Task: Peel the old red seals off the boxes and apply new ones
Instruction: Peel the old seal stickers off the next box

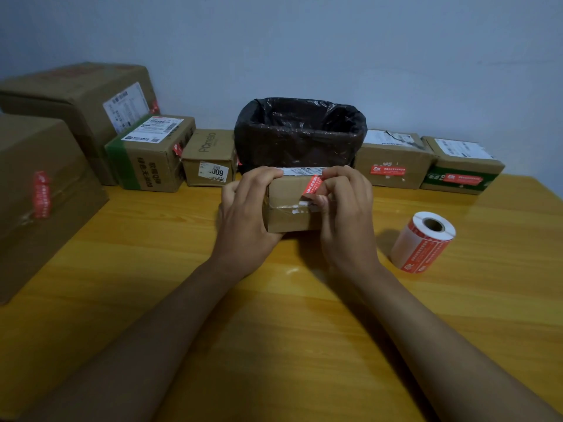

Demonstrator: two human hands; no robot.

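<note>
left hand (243, 205): fingers curled over the top left edge of small cardboard box (286, 208), gripping it on the bench (274, 300). red seal (312, 184): half lifted off the box front, pinched between right hand (344, 208) fingers. seal roll (423, 242): lying well right.

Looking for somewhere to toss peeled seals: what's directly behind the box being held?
A bin lined with a black bag stands behind the small box; its opening looks dark, contents not visible, its base hidden by the box.
</note>
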